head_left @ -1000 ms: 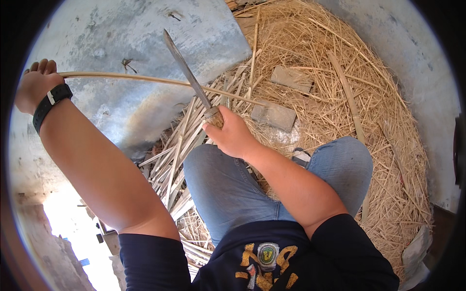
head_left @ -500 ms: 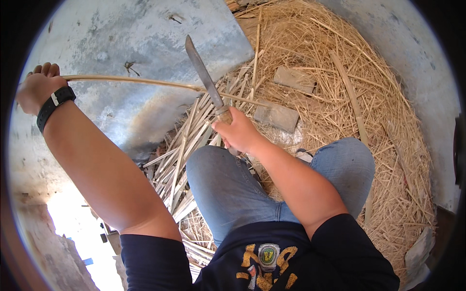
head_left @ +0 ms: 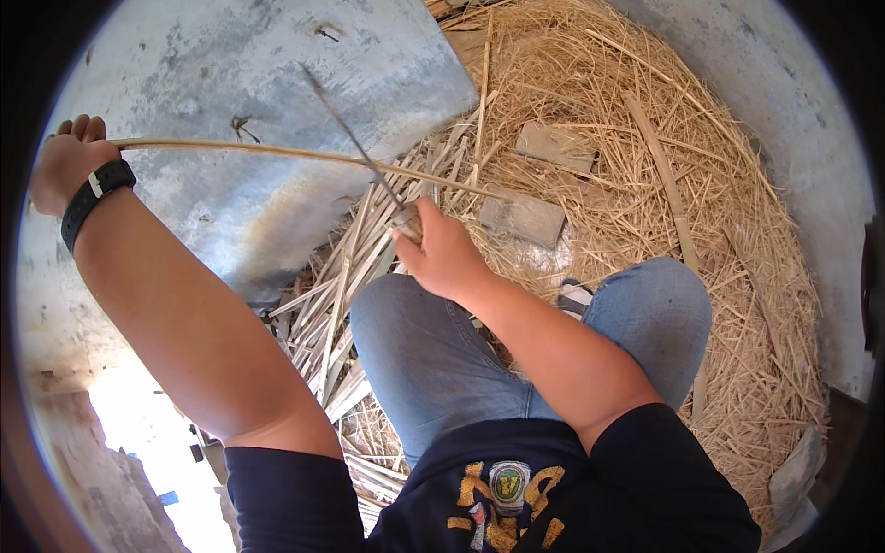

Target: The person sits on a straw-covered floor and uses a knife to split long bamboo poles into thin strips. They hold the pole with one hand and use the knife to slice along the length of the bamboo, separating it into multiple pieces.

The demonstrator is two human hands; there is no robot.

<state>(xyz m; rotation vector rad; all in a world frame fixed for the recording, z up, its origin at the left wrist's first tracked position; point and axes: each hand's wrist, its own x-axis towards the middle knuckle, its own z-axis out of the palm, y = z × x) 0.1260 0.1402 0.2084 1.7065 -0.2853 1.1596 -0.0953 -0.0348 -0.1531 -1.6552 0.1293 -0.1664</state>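
Note:
My left hand (head_left: 69,166), with a black watch on its wrist, is stretched out at the far left and closed round one end of a long thin bamboo strip (head_left: 249,148). The strip runs right, nearly level, and its other end reaches a grey brick. Around the wooden handle of a long knife (head_left: 350,134) my right hand (head_left: 441,251) is closed, in front of my knees. The blade points up and left and crosses the strip, its edge turned so that it looks thin. Whether blade and strip touch I cannot tell.
Straw-like shavings (head_left: 664,184) cover the floor at the right. Split strips (head_left: 346,286) are piled left of my knees. Two flat bricks (head_left: 524,219) lie ahead, and a wider bamboo piece (head_left: 666,175) lies on the shavings. A blue-grey wall (head_left: 203,74) stands at left.
The knife has tilted further left and rolled, so its blade now shows edge-on instead of flat. My right hand has shifted slightly left; the left hand still grips the strip.

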